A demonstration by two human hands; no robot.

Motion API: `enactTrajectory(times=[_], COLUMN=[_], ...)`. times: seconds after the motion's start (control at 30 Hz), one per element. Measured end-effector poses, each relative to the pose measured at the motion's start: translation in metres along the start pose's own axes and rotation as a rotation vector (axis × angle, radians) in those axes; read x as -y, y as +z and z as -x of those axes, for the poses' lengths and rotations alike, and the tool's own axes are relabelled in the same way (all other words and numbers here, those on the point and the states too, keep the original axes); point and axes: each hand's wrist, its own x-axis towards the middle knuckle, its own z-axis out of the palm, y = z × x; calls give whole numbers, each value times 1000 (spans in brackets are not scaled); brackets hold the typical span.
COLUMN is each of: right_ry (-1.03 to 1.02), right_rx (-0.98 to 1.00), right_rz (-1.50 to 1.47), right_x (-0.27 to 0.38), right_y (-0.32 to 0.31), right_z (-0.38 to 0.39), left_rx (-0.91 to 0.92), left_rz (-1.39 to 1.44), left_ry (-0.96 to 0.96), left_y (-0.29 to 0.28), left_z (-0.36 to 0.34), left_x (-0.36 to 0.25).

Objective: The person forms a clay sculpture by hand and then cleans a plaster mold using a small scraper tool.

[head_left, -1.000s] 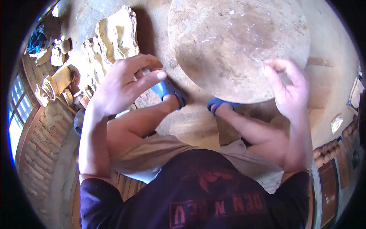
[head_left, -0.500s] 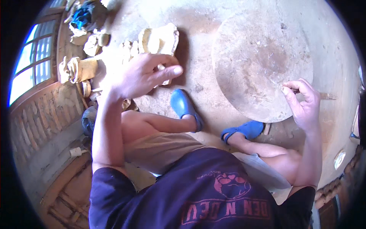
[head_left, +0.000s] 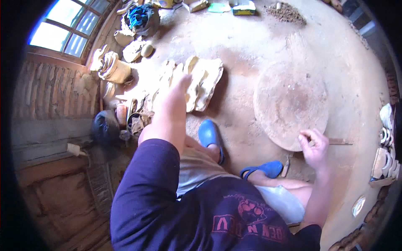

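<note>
I sit on an earthen floor with blue shoes point(head_left: 209, 134) on my feet. My left hand point(head_left: 172, 100) stretches out to the left, fingers straight, its tips on a pile of pale clay slabs point(head_left: 206, 81). My right hand point(head_left: 314, 146) rests at the lower right rim of a round, flat, dusty disc point(head_left: 289, 98), with its fingers curled and pinched together. A thin stick point(head_left: 340, 142) lies on the floor just right of that hand. Whether the fingers pinch anything is too small to tell.
More clay lumps and pale bundles point(head_left: 111, 67) lie by a brick wall under a window point(head_left: 67, 29). A dark round pot point(head_left: 104, 125) and small jars stand at my left. A blue cloth point(head_left: 140, 14), boxes and a heap of earth point(head_left: 287, 12) are at the back. Pale pieces point(head_left: 387, 138) line the right edge.
My view has swung to the left and pulled back. My left hand has moved from near the disc out onto the clay slabs. My right hand stays at the disc's rim.
</note>
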Motion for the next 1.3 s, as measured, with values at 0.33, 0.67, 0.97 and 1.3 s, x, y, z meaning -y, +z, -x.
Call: enactTrajectory(times=[0.33, 0.67, 0.97, 1.3], right_ry=[414, 463, 512, 767], right_rx=[-148, -137, -208, -395], right_rz=[289, 351, 487, 421], right_x=[-29, -29, -32, -40], right_y=[-15, -29, -65, -144], right_z=[58, 45, 65, 184], left_rx=[-163, -122, 11, 290], left_rz=[406, 442, 852, 875], left_ry=[-547, -460, 34, 4], left_y=[58, 80, 144, 76], left_z=[53, 23, -8, 8], left_x=[-227, -190, -136, -169])
